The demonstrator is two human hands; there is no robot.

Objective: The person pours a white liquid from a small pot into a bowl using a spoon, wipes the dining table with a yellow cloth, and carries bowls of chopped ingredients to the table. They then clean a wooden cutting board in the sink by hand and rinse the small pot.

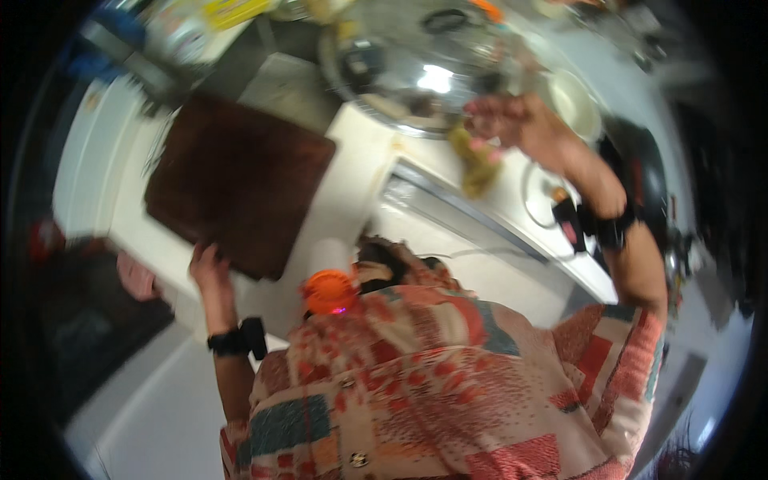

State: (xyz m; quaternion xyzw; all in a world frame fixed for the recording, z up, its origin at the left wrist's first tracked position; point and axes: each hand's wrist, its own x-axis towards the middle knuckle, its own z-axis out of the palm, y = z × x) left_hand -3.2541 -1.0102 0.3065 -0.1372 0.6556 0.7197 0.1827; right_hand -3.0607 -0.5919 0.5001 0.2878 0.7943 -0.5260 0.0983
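My left hand [211, 273] grips the near edge of a dark brown board [240, 186], which looks like a wooden cutting board. The board covers part of the white counter [354, 138] and the edge of the sink area. Over the counter to the right, my right hand [510, 123] has its fingers curled beside a large shiny metal lid [414, 72]. A yellowish-green cloth or scrubber [474, 165] with pink spots is right below those fingers. Blur hides whether they hold it.
A dark sink basin [288, 90] lies behind the board. Close to my body is a white container with an orange cap [329, 292]. A white bowl [573, 105] sits beyond my right wrist. An open drawer or cabinet edge [468, 210] runs along the counter front. A yellow packet [234, 11] lies at the back.
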